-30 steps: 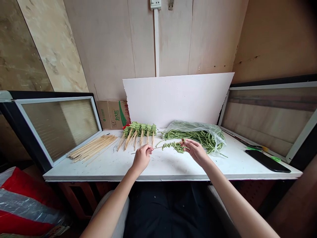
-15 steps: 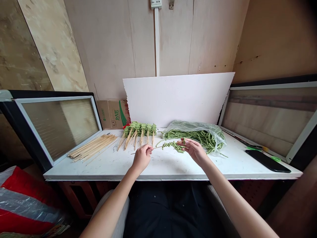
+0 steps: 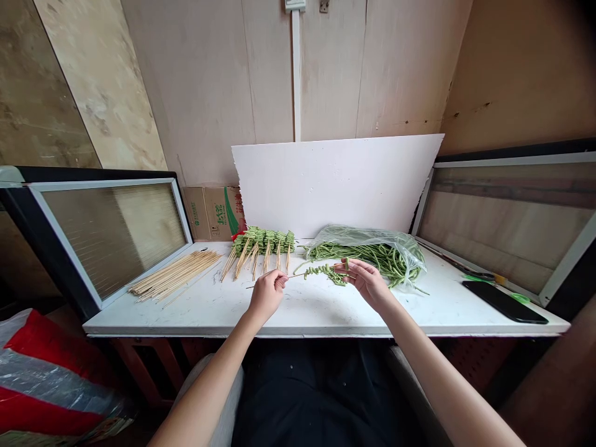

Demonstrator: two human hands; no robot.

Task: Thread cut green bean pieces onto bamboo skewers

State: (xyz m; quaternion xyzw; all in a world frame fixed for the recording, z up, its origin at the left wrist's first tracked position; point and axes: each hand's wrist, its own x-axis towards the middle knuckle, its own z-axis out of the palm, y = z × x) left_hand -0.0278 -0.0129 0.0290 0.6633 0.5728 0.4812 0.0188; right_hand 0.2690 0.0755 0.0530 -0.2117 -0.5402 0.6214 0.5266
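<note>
My left hand [image 3: 267,296] is closed in a pinch on a thin bamboo skewer [image 3: 293,275], which points to the right over the table. A long green bean [image 3: 317,270] is threaded on the skewer in tight folds. At the skewer's right end, the fingers of my right hand [image 3: 370,284] close around the bean's end section. Just behind the right hand, a clear plastic bag [image 3: 344,234] lies over a heap of long green beans [image 3: 377,256]. Beyond the left hand are stacked several skewers of folded beans [image 3: 267,238], their bare sticks toward me.
Loose bamboo skewers [image 3: 174,274] lie in a pile at the left of the white table [image 3: 326,316]. A black phone [image 3: 503,302] lies near the right edge. A cardboard box [image 3: 209,213] and white board [image 3: 335,186] stand behind; framed panels [image 3: 116,230] flank the table.
The view has shifted very slightly. Both hands keep nearly the same place and grip on the skewer and bean.
</note>
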